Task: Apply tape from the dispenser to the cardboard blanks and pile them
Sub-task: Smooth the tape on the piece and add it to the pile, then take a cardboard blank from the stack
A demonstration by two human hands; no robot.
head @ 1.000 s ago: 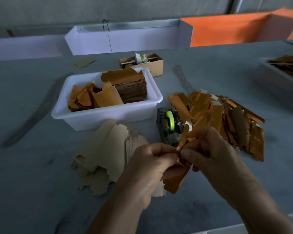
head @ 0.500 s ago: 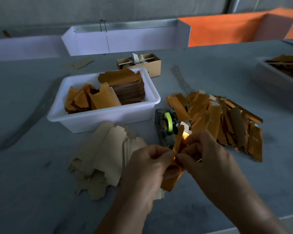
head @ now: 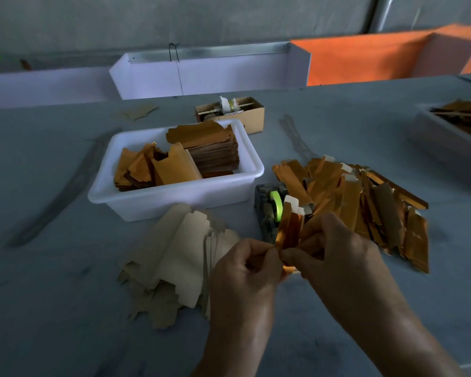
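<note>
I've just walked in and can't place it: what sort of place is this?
Probably a small packaging workshop. A white tub holds stacked gold cardboard blanks, a tape dispenser sits on the long grey worktable, and a heap of finished gold pieces lies beside it.

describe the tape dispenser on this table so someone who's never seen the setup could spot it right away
Find the white plastic tub of orange cardboard blanks in the middle of the grey table. Just off its near right corner, between the tub and the loose heap of folded orange blanks, sits the tape dispenser. It is the only dark grey block there, with a bright green roll in it.
</note>
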